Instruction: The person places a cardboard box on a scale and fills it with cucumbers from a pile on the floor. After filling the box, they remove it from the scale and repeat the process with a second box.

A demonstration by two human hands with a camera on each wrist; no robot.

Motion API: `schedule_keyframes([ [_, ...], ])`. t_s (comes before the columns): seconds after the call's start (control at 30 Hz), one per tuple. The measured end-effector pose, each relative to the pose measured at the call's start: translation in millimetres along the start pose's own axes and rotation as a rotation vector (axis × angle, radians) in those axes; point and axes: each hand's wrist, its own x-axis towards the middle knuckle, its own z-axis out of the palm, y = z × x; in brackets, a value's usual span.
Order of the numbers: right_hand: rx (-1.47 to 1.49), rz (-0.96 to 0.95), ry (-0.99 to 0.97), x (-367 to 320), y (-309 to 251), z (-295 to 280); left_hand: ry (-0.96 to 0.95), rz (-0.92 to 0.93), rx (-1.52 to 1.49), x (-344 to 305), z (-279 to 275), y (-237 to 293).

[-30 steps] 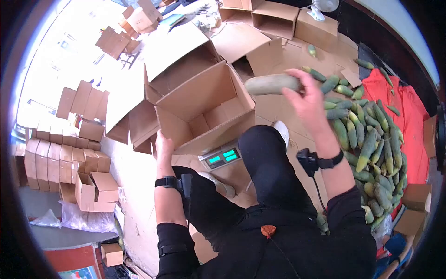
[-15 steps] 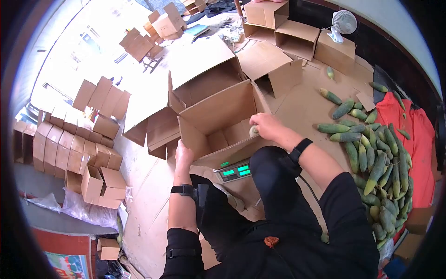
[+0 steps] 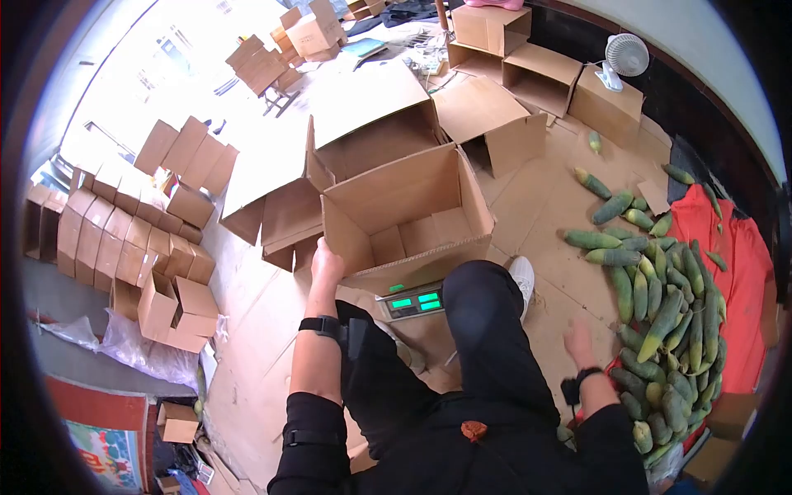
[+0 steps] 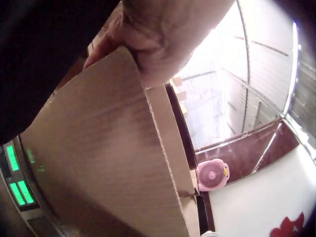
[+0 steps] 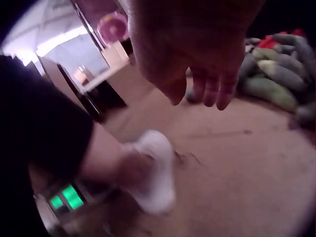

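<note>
My left hand [image 3: 327,262] grips the left corner edge of an open cardboard carton [image 3: 396,198], its thumb and fingers on either side of the wall in the left wrist view. The carton tilts over a scale [image 3: 417,304] with lit green displays. Its near wall hides part of the inside. Out to the right, my right hand [image 3: 580,340] holds nothing; its fingers [image 5: 211,94] hang loosely in the right wrist view. Nearest to it lies a pile of large cucumber-like green gourds [image 3: 662,334].
Red cloth [image 3: 742,247] lies beside and under the pile. Bigger cartons [image 3: 375,107] stand behind the held one, and more boxes [image 3: 95,231] are stacked at left. A white fan [image 3: 627,55] sits at the back right. My shoe [image 3: 521,285] is between carton and pile.
My right hand brought a pale gourd from the right to the carton's near right corner, let it go, and swung back empty towards the pile. My left hand stays on the carton.
</note>
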Motion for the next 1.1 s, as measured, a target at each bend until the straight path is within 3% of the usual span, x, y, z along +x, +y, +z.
schedule_keyframes([
  [0.1, -0.119, 0.242, -0.351, -86.0, 34.3, 20.1, 0.009, 0.003, 0.026, 1.0, 2.2, 0.4],
  [0.23, -0.242, 0.343, -0.779, -162.8, 24.1, 15.0, 0.007, -0.038, 0.071, -7.2, -5.1, 15.9],
  [0.3, -0.133, 0.336, -1.027, -195.4, 62.7, 53.4, 0.009, -0.046, 0.071, -6.3, -4.4, 14.5],
  [0.5, -0.243, 0.562, -0.779, -225.2, 33.7, 41.2, 0.021, -0.028, 0.072, 0.0, 1.2, 6.6],
  [0.63, -0.235, 0.773, -0.773, -223.6, 44.2, 54.5, 0.017, -0.014, 0.089, 4.0, 5.2, 2.3],
  [0.7, -0.249, 0.791, -0.939, -227.5, 58.1, 61.5, 0.033, -0.043, 0.093, 2.6, 4.6, 5.5],
  [0.8, -0.382, 0.756, -0.799, -227.4, 28.6, 28.8, 0.051, -0.037, 0.057, 6.5, 10.8, -1.2],
  [0.93, -0.258, 0.675, -0.917, -228.0, 62.3, 67.6, 0.055, -0.018, 0.054, 6.4, 10.1, 0.6],
  [1.03, -0.048, 0.604, -0.786, -209.2, 71.4, 80.7, 0.055, -0.027, 0.073, 9.1, 10.9, -0.9],
  [1.1, 0.079, 0.479, -0.541, -167.5, 41.9, 50.8, 0.044, -0.029, 0.087, 7.0, 7.2, 2.8],
])
